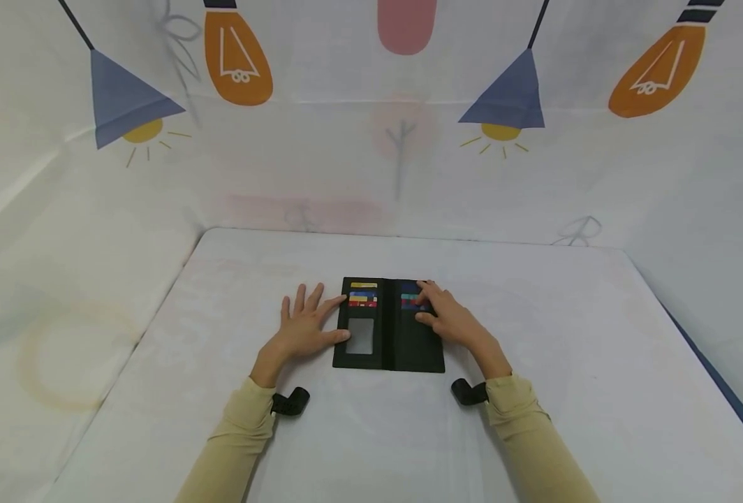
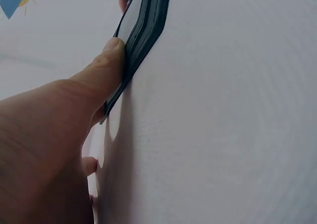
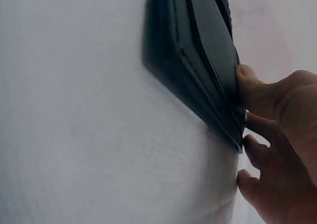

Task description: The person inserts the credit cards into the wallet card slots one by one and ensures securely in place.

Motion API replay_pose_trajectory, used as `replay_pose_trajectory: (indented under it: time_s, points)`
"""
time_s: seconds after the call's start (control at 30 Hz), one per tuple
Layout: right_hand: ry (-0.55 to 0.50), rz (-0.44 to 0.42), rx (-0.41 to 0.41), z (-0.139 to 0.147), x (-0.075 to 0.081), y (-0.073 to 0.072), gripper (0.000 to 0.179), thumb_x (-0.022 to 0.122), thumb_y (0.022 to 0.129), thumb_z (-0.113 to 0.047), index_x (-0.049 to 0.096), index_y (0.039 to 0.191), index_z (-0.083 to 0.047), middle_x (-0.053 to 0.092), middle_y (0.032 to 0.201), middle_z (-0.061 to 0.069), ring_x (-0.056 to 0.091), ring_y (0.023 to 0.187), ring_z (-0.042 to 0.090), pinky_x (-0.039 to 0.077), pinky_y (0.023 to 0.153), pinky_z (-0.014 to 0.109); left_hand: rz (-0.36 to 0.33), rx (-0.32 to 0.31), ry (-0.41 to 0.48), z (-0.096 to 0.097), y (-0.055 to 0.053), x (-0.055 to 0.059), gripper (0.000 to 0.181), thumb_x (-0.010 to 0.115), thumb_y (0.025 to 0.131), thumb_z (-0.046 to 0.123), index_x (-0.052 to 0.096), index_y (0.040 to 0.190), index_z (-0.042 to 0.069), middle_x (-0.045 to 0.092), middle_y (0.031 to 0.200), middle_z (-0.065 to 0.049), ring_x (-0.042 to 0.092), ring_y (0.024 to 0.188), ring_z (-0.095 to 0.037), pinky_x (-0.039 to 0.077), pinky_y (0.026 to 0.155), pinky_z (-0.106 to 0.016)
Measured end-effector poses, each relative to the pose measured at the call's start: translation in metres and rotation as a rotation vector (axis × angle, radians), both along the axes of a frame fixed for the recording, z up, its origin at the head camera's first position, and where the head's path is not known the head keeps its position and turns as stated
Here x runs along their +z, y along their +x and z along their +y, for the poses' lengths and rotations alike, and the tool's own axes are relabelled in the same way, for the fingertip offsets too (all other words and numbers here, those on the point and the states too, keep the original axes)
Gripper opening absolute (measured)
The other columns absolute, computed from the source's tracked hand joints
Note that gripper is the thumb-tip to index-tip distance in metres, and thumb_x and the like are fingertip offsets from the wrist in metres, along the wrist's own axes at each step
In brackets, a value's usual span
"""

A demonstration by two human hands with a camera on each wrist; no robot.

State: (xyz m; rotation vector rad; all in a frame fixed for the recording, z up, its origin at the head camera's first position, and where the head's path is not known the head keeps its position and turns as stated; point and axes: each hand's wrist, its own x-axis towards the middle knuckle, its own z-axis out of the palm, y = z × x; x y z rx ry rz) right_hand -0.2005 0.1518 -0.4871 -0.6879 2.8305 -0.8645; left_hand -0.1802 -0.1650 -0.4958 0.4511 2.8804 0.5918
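A dark long wallet (image 1: 415, 342) lies unfolded on the white table. Its left half has several colourful cards (image 1: 362, 299) in slots above a clear window pocket (image 1: 360, 337); blue and teal cards (image 1: 408, 302) show in the right half. My left hand (image 1: 304, 330) spreads its fingers on the table, with thumb and index finger resting on the wallet's left edge. Over the right half, my right hand (image 1: 458, 323) touches the card area with its fingers, while the thumb rests lower on the wallet. In the right wrist view the wallet (image 3: 198, 70) hides what the fingertips touch.
The white table (image 1: 535, 300) extends around the wallet. Behind it hangs a pale cloth (image 1: 334, 154) printed with lamps and bulbs. A black wrist camera (image 1: 291, 402) sits at the left cuff, another black camera (image 1: 468, 392) at the right cuff.
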Motion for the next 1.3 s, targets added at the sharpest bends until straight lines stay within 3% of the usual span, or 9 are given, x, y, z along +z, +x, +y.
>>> replay_pose_trajectory:
  time_s: [0.1, 0.27, 0.5, 0.63, 0.77, 0.97, 1.17, 1.3]
  points:
    - [-0.003, 0.002, -0.004, 0.001, 0.0, -0.001, 0.033, 0.059, 0.1, -0.015, 0.051, 0.127, 0.001, 0.029, 0.157, 0.025, 0.025, 0.145, 0.046, 0.022, 0.115, 0.063, 0.01, 0.008, -0.004, 0.002, 0.001, 0.0, 0.075, 0.061, 0.09, 0.059, 0.034, 0.155, 0.029, 0.005, 0.166, -0.017, -0.013, 0.149, -0.044, -0.01, 0.114, -0.066]
    - [-0.019, -0.002, -0.016, 0.002, -0.004, 0.002, 0.043, 0.058, 0.1, -0.016, 0.046, 0.137, 0.003, 0.032, 0.155, 0.027, 0.027, 0.144, 0.046, 0.02, 0.116, 0.061, 0.015, 0.004, -0.019, 0.002, 0.002, 0.0, 0.075, 0.06, 0.09, 0.059, 0.035, 0.154, 0.029, 0.006, 0.166, -0.017, -0.011, 0.15, -0.044, -0.009, 0.114, -0.067]
    - [-0.023, -0.018, -0.064, 0.004, -0.007, 0.008, 0.062, 0.059, 0.1, -0.021, 0.031, 0.15, 0.003, 0.048, 0.145, 0.022, 0.023, 0.146, 0.043, 0.023, 0.116, 0.06, 0.026, -0.021, -0.037, 0.002, 0.001, -0.002, 0.075, 0.059, 0.091, 0.06, 0.034, 0.155, 0.029, 0.007, 0.166, -0.017, -0.009, 0.15, -0.042, -0.008, 0.113, -0.068]
    - [-0.046, -0.034, -0.069, 0.009, -0.006, 0.012, 0.052, 0.058, 0.101, -0.023, 0.04, 0.144, 0.001, 0.039, 0.152, 0.021, 0.023, 0.147, 0.041, 0.023, 0.116, 0.059, 0.04, -0.024, -0.018, 0.002, 0.001, -0.001, 0.076, 0.057, 0.092, 0.059, 0.031, 0.156, 0.028, 0.006, 0.166, -0.017, -0.009, 0.151, -0.041, -0.01, 0.113, -0.067]
    - [-0.074, -0.053, -0.107, 0.02, -0.004, 0.016, 0.041, 0.056, 0.102, -0.026, 0.049, 0.135, -0.005, 0.023, 0.161, 0.022, 0.017, 0.149, 0.04, 0.02, 0.117, 0.058, 0.136, 0.002, 0.014, 0.002, -0.001, 0.002, 0.074, 0.057, 0.093, 0.058, 0.032, 0.156, 0.027, 0.012, 0.166, -0.013, -0.004, 0.152, -0.039, -0.008, 0.114, -0.067]
    - [-0.09, -0.023, -0.192, 0.043, 0.003, 0.023, 0.048, 0.056, 0.101, -0.028, 0.046, 0.142, -0.006, 0.021, 0.162, 0.02, 0.014, 0.15, 0.04, 0.016, 0.118, 0.06, 0.339, 0.05, 0.018, 0.0, -0.004, 0.01, 0.064, 0.058, 0.095, 0.051, 0.042, 0.151, 0.024, 0.026, 0.162, -0.011, 0.01, 0.152, -0.037, 0.007, 0.116, -0.066]
    - [-0.073, 0.016, -0.25, 0.066, 0.012, 0.027, 0.056, 0.055, 0.101, -0.033, 0.039, 0.149, -0.008, 0.018, 0.164, 0.017, 0.009, 0.152, 0.036, 0.013, 0.118, 0.06, 0.373, 0.124, -0.008, -0.006, -0.003, 0.02, 0.063, 0.051, 0.097, 0.052, 0.039, 0.153, 0.025, 0.021, 0.164, -0.01, 0.005, 0.153, -0.035, 0.003, 0.118, -0.062]
    - [-0.008, 0.151, -0.266, 0.075, 0.018, 0.027, 0.064, 0.058, 0.1, -0.032, 0.034, 0.152, -0.005, 0.02, 0.162, 0.022, 0.009, 0.151, 0.038, 0.008, 0.119, 0.06, 0.391, 0.169, -0.051, -0.014, -0.001, 0.027, 0.066, 0.047, 0.096, 0.055, 0.036, 0.155, 0.025, 0.016, 0.166, -0.01, 0.0, 0.153, -0.034, -0.001, 0.119, -0.06]
